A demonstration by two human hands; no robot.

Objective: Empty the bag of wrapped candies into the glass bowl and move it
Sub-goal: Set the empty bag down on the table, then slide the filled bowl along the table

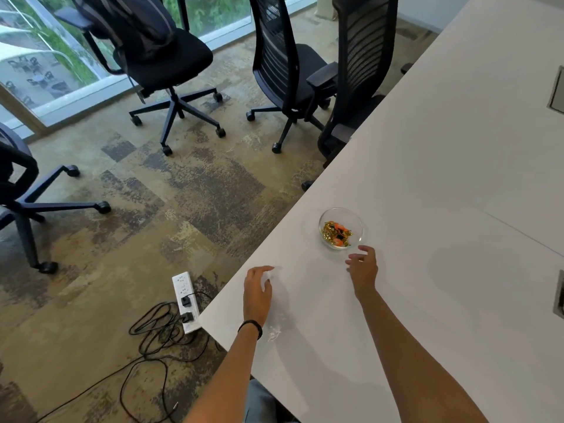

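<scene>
The bowl [341, 228] sits near the left edge of the desk [442, 184], gold and orange candies [336, 234] heaped inside, so the emptying looks done. It's glass: stiff, smooth, likely slippery and breakable, best taken low around its wall with fingers on both sides. The right hand [363, 265] hovers just beside it, grip loosely open, nothing in it. The left hand [258, 288] rests near that same edge, fingers curled over the clear, limp, nearly invisible bag [276, 312]; whether it's pinched, I can't tell.
</scene>
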